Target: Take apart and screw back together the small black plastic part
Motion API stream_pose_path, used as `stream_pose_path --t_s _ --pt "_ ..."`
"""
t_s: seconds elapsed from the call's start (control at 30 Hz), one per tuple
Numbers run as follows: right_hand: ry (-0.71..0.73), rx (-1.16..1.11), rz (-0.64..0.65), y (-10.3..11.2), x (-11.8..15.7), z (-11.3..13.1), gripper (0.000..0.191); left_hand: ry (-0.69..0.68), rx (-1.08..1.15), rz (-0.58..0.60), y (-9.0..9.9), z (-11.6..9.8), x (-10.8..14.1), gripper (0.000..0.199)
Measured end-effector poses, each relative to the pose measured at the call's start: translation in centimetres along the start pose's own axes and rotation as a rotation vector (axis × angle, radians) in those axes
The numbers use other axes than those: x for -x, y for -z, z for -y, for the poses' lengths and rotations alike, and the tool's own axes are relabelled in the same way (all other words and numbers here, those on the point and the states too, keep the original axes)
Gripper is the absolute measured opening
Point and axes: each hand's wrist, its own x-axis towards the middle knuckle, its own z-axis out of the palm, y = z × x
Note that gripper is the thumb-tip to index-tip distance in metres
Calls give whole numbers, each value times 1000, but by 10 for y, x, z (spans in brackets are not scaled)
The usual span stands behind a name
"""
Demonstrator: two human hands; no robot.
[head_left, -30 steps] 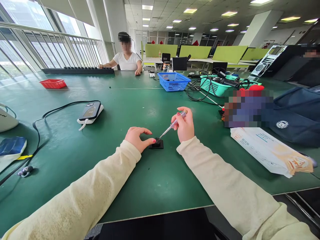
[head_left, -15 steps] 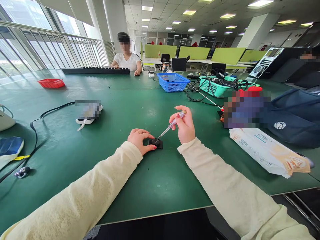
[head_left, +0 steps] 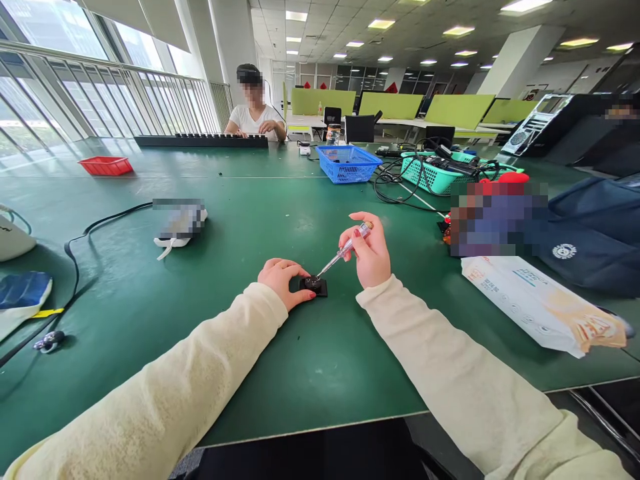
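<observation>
On the green table (head_left: pixel 260 227), a small black part (head_left: pixel 321 289) lies flat in front of me. My left hand (head_left: pixel 283 283) grips it from the left, thumb at the near side and fingers at the far side. A screwdriver with a clear handle (head_left: pixel 347 247) is held in my right hand (head_left: pixel 371 252), its thumb and fingers closed round the handle. The shaft slants down to the left, and its tip meets the top of the black part. Fine detail on the part is too small to tell.
A blue basket (head_left: pixel 349 165), a green basket (head_left: pixel 425 175) with cables and a red tray (head_left: pixel 106 166) stand further back. A white packet (head_left: pixel 525 293) and a dark blue bag (head_left: pixel 595 233) lie right. Across the table sits a person (head_left: pixel 254 117) behind a long black strip (head_left: pixel 200 141).
The view has shifted slightly. My hands hold nearly the same pose on the part and screwdriver. The person opposite has raised one hand from the table towards the other.
</observation>
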Motion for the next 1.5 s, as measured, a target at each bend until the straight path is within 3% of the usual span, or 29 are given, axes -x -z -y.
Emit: stream_pose_path --t_s 0.63,0.9,1.5 --pt "56 52 12 -2 2 3 32 -5 -9 5 -2 1 0 33" --pt "65 36 -41 1 -2 1 33 -10 -13 1 -2 3 -1 33" --pt "-31 8 4 0 -2 3 33 -14 -17 5 -3 3 -1 35"
